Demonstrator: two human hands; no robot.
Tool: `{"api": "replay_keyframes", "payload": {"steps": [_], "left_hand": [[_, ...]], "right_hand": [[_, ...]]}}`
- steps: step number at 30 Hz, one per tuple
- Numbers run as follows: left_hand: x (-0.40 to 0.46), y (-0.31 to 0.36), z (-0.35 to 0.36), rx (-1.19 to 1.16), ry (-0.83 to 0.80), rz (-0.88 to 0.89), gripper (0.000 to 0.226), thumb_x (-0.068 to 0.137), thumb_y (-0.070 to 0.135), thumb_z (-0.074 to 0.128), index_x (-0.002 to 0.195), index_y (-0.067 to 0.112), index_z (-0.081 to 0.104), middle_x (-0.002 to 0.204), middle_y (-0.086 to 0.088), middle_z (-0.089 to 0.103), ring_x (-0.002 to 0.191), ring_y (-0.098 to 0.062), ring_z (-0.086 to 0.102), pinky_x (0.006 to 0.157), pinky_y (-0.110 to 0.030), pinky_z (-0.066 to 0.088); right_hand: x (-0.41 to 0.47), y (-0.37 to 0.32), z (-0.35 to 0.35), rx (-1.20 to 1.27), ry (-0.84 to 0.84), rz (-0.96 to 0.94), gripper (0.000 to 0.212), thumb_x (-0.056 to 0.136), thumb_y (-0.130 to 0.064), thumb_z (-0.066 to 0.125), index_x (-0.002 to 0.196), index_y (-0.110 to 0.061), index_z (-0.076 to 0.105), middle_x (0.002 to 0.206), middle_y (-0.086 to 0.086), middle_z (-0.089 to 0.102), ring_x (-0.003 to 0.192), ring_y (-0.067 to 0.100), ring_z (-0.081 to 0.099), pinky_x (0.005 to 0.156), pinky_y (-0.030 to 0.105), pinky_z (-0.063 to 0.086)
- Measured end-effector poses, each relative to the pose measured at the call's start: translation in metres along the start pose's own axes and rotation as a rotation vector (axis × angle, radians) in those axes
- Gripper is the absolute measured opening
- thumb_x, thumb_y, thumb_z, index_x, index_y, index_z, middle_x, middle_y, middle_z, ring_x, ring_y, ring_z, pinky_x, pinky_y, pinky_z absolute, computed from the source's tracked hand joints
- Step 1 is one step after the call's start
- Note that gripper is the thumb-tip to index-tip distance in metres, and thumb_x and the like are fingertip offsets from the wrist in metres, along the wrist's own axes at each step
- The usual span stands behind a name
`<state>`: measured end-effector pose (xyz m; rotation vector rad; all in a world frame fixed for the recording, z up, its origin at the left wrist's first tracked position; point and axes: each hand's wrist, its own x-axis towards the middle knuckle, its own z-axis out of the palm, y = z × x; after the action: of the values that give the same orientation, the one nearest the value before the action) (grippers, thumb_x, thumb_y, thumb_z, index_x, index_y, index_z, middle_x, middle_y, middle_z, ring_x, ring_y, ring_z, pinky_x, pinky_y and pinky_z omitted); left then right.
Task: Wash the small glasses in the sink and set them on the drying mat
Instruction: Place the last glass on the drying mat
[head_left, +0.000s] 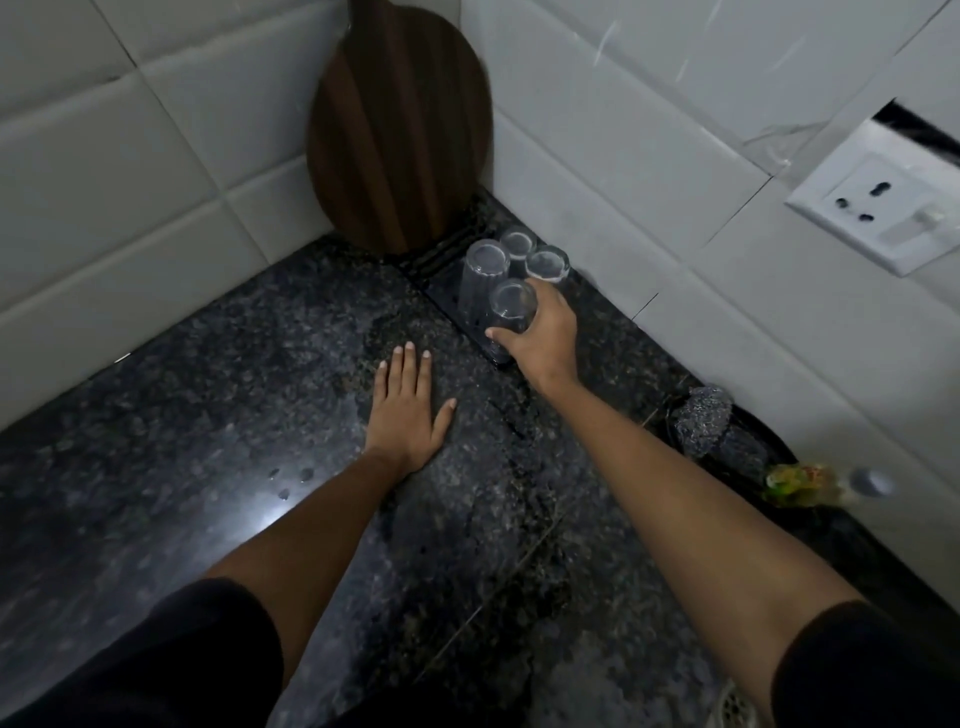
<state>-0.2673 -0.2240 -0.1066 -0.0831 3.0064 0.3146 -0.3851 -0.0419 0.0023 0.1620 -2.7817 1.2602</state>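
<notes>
Below, a right hand (543, 338) grips an upturned glass (508, 317) at the near edge of the drying mat (447, 293), in a tiled corner.
Three more upturned glasses (519, 260) stand just behind it on the dark mat. Left hand (410, 410) lies flat and open, palm down, on the wet, speckled black stone counter (208, 415). A round wooden board (397, 130) leans in the corner of the white-tiled walls (130, 156); a socket (883, 208) is set in the right wall, a scrubber (701, 421) below it.

Clear glass tumblers (511, 306), glossy speckled stone counter (208, 441), wooden board (400, 130)
</notes>
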Motion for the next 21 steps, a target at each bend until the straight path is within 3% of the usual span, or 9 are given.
{"api": "replay_keyframes", "payload": {"steps": [7, 21], "left_hand": [[-0.0009, -0.001, -0.0003, -0.003, 0.008, 0.0, 0.085, 0.107, 0.064, 0.017, 0.167, 0.005, 0.007, 0.175, -0.021, 0.002, 0.163, -0.035, -0.001, 0.131, -0.052, 0.004], [-0.0012, -0.002, -0.0024, -0.024, 0.011, 0.002, 0.085, 0.107, 0.064, 0.018, 0.167, 0.005, 0.009, 0.175, -0.021, 0.004, 0.163, -0.034, -0.001, 0.131, -0.051, 0.003]], "right_hand": [[-0.0074, -0.0004, 0.0029, -0.02, 0.044, -0.015, 0.083, 0.069, -0.024, 0.098, 0.14, -0.014, 0.056, 0.133, 0.006, 0.051, 0.12, 0.017, 0.055, 0.104, 0.024, 0.045], [-0.0075, 0.0037, 0.0062, 0.004, 0.085, 0.018, 0.081, 0.074, -0.032, 0.095, 0.138, -0.012, 0.05, 0.132, 0.003, 0.05, 0.112, 0.015, 0.054, 0.098, 0.034, 0.052]]}}
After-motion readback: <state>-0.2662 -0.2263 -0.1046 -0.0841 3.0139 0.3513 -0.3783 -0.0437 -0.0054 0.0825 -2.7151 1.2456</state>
